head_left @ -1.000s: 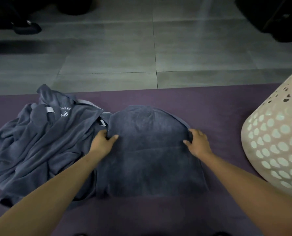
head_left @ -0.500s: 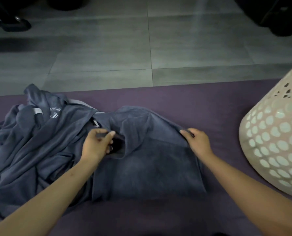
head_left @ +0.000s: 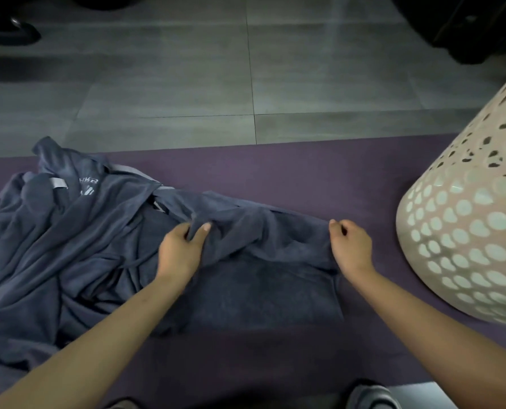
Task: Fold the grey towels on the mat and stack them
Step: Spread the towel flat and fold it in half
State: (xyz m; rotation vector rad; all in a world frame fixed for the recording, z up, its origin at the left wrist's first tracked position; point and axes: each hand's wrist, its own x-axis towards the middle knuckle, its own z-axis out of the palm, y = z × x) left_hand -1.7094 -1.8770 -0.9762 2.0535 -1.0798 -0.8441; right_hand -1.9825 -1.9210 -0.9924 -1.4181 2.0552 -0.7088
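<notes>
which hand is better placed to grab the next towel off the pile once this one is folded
Left, probably. The left hand grips the towel right beside the crumpled pile, which lies on its side of the mat. The right hand holds the opposite edge, near the basket.

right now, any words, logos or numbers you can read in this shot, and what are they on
"HKR"-like pale letters on the crumpled grey towel pile: blurred, the reading is unsure.
A small pale emblem beneath those letters: too blurred to read.
Nothing legible on the towel being folded, the laundry basket or the mat.

Purple mat (head_left: 290, 172) bears grey towels (head_left: 69, 246), basket (head_left: 467, 231)
</notes>
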